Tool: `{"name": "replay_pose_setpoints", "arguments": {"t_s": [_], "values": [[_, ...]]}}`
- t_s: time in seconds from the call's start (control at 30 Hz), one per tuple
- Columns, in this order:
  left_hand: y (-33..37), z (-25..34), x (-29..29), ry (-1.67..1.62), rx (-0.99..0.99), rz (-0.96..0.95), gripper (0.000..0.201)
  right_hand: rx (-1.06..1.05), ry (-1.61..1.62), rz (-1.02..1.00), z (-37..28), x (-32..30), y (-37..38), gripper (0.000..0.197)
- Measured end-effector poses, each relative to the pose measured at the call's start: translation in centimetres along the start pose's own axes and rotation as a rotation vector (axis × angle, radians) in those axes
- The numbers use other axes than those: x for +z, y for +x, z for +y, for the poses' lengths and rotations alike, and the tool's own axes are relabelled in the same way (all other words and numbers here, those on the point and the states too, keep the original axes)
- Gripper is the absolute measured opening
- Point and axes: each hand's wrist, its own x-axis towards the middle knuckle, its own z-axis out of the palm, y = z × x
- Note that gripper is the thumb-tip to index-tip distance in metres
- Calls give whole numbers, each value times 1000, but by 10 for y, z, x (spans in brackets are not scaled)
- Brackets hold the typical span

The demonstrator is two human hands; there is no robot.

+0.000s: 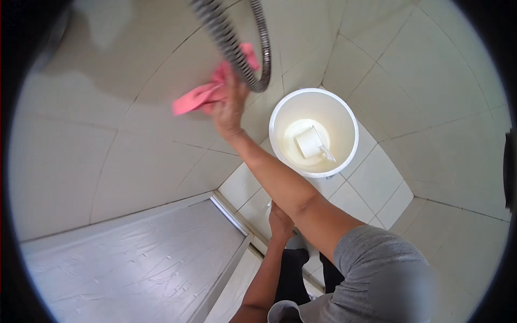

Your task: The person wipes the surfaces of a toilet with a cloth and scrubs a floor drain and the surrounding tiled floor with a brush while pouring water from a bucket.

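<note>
My right hand (230, 107) presses a pink cloth (196, 99) against the tiled wall (156, 124), with its fingers closed over the bunched fabric. Part of the cloth shows behind a ribbed metal shower hose (262, 48), which loops down close to my fingers. Lower down, my left hand (281, 222) is curled beneath my right forearm. A small whitish bit shows at its fingers, but the forearm hides most of what is there. To the right of my right arm stands a white bucket (276, 137) with a white dipper (309, 142) lying on its bottom.
A silvery, textured door panel (145, 264) in a metal frame fills the lower left. White floor tiles (371, 185) lie under and around the bucket, and tiled walls meet in a corner behind it. A dark object (509, 171) sits at the right rim.
</note>
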Motion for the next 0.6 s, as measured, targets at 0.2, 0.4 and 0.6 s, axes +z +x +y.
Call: {"name": "replay_pose_setpoints", "arguments": {"t_s": [0.2, 0.4, 0.6], "values": [[-12, -27, 7, -183, -118, 179, 41, 363, 51, 505, 100, 23, -111, 50], [-50, -69, 59, -351, -219, 5, 50, 1247, 574, 666, 153, 23, -198, 31], [-63, -136, 72, -386, 1, 302, 40, 843, 646, 401, -71, 108, -112, 39]]}}
